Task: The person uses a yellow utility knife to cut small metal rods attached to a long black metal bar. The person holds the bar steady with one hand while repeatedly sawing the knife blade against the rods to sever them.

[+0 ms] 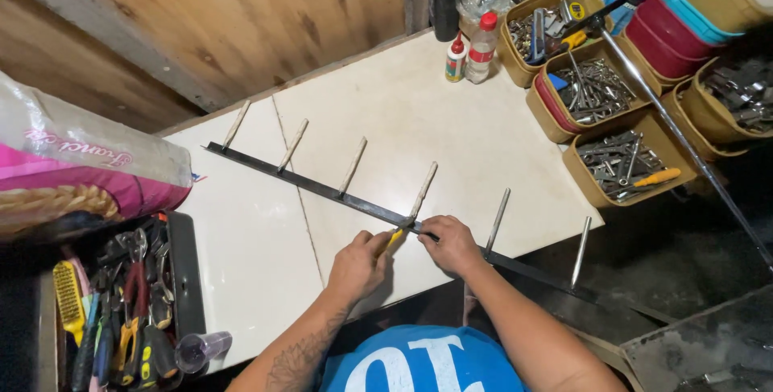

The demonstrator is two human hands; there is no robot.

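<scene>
Your left hand [358,266] is curled shut around a small yellow-handled tool [394,237] whose tip meets the long dark flat metal bar with six pale upright pegs [322,189], while your right hand [452,245] lies just beside it at three o'clock, fingers bent down and pinching the bar's edge. That bar runs diagonally over the white tabletop [451,118] from ten o'clock to four o'clock, with tan bins of metal hardware [596,90] at one o'clock and an open tray of hand tools [121,303] at eight o'clock.
</scene>
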